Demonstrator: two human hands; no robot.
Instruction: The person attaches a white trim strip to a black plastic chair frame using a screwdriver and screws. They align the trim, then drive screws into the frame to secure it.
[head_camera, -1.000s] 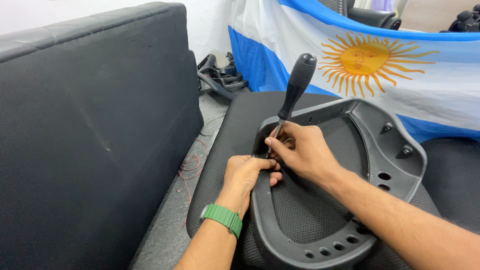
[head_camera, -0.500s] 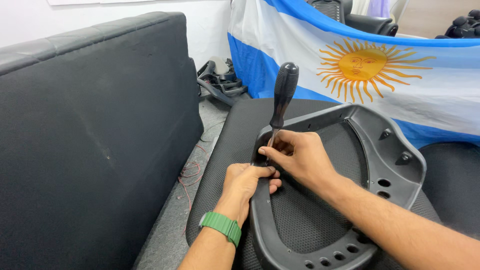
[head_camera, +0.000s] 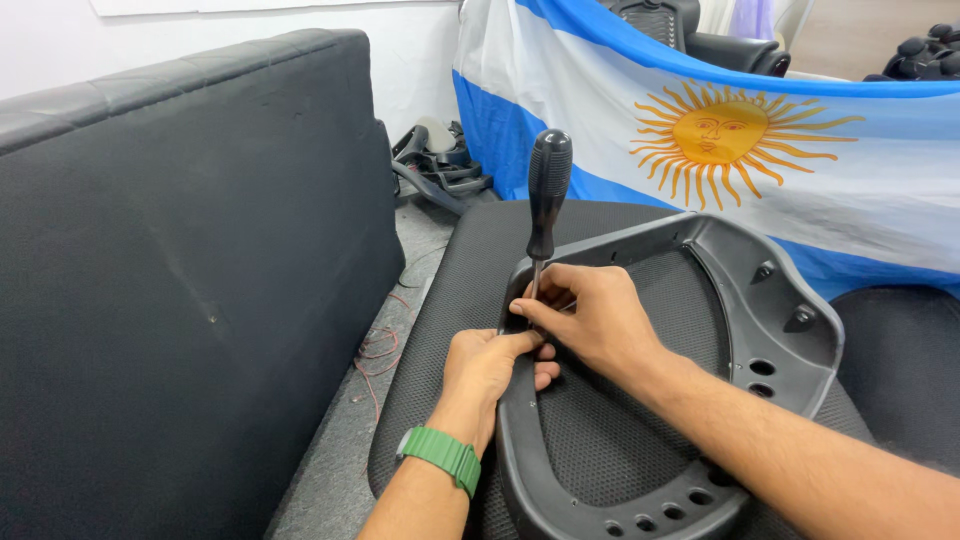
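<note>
I see the grey plastic frame (head_camera: 790, 300) lying on the black mesh seat (head_camera: 460, 300), at 5 o'clock from the flag (head_camera: 800, 150). My left hand (head_camera: 490, 365) grasps its rim at 9 o'clock; my right hand (head_camera: 590, 315) pinches the upright screwdriver (head_camera: 548, 195) by the shaft. Such a low grip could let it tip or slip. The tip and screw are hidden.
</note>
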